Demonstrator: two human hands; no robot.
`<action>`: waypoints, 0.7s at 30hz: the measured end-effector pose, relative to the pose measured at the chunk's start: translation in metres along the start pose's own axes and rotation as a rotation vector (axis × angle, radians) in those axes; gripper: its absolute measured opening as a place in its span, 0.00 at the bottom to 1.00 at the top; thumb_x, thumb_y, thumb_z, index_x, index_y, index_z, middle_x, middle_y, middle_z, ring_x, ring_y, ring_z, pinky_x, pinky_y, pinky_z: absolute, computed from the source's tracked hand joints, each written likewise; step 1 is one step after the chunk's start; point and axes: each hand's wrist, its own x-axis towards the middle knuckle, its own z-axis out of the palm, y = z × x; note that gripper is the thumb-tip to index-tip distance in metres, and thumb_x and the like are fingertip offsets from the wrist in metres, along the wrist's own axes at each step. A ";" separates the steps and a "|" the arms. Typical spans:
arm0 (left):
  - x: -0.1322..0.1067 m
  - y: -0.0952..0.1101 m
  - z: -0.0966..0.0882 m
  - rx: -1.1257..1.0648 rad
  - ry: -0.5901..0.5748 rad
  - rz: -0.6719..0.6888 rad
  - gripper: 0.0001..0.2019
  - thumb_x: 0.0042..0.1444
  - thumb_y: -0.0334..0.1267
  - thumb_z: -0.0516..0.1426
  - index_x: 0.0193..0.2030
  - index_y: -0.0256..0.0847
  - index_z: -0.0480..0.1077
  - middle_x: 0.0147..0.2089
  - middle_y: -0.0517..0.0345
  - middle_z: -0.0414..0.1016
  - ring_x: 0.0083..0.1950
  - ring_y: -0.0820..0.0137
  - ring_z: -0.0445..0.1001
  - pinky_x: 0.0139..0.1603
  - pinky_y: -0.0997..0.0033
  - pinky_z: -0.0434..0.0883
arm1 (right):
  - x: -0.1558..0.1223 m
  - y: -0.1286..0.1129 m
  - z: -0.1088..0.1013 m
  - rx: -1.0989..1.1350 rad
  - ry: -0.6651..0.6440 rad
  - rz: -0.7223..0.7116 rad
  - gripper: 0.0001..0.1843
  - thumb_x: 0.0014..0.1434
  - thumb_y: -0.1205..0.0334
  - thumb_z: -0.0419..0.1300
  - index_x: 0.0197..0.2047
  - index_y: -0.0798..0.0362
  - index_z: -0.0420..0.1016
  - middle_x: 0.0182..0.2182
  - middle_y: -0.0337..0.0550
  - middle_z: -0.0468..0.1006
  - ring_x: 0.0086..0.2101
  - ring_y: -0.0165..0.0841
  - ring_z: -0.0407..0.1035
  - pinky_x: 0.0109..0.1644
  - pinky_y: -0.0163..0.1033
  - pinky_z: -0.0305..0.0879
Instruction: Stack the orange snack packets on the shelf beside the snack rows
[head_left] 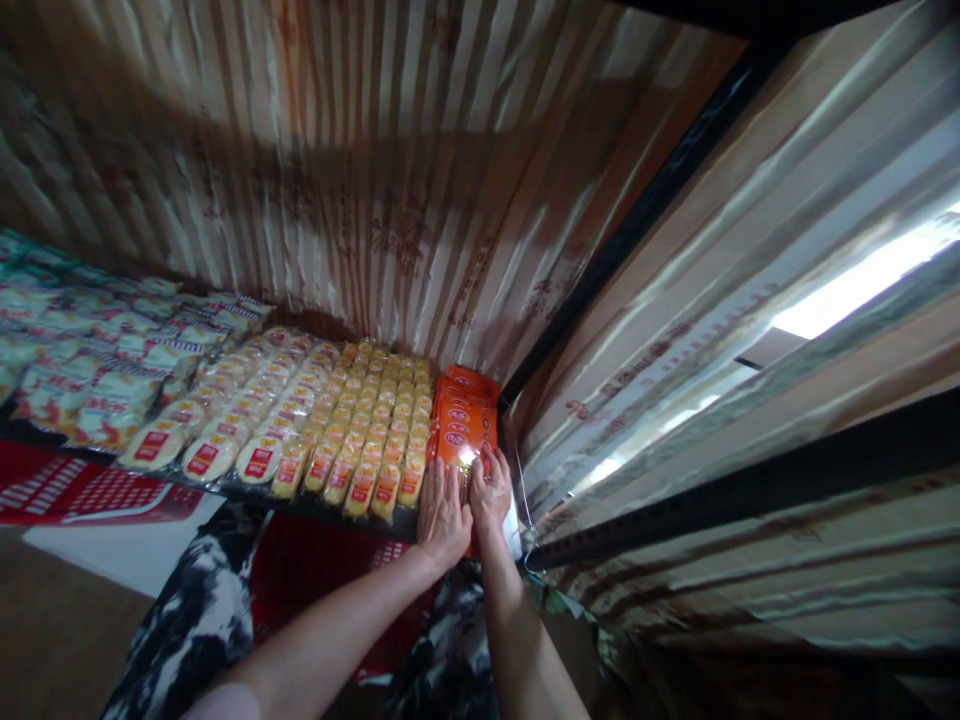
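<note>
Long black shelf (405, 524): our left hand (444, 515), right hand (491, 492) on glossy flat orange packets (459, 415) at shelf's right end, fingers slightly spread; uneven push could skew packets.

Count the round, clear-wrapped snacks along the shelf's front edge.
3: the left snack, beside the white bags; the middle snack; the right snack, beside the yellow snacks. More sit behind, some partly hidden.

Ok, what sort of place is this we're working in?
Probably a small shop or its stockroom: wrapped yellow snacks stand in neat rows on a dark shelf, beside orange packets, with red plastic basketwork below.
</note>
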 end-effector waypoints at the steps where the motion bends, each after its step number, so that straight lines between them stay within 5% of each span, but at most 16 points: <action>1: 0.002 0.001 0.000 -0.004 0.007 -0.016 0.32 0.54 0.32 0.51 0.67 0.29 0.53 0.71 0.37 0.46 0.72 0.53 0.44 0.69 0.49 0.52 | 0.000 0.000 0.000 -0.002 -0.004 0.000 0.23 0.60 0.51 0.47 0.49 0.56 0.73 0.52 0.52 0.72 0.55 0.39 0.62 0.62 0.50 0.57; 12: 0.027 0.004 0.006 -0.048 0.046 -0.106 0.32 0.53 0.32 0.52 0.65 0.24 0.54 0.70 0.32 0.46 0.71 0.50 0.44 0.69 0.50 0.52 | 0.000 0.003 0.002 -0.020 0.017 0.033 0.24 0.58 0.51 0.48 0.48 0.55 0.74 0.52 0.53 0.72 0.54 0.40 0.63 0.60 0.49 0.59; 21: 0.020 0.001 0.007 -0.009 0.084 -0.076 0.29 0.55 0.30 0.50 0.64 0.24 0.55 0.68 0.30 0.51 0.70 0.50 0.50 0.67 0.49 0.56 | -0.002 -0.006 0.000 -0.043 0.016 0.064 0.25 0.58 0.52 0.46 0.49 0.57 0.74 0.52 0.54 0.71 0.50 0.38 0.67 0.55 0.45 0.64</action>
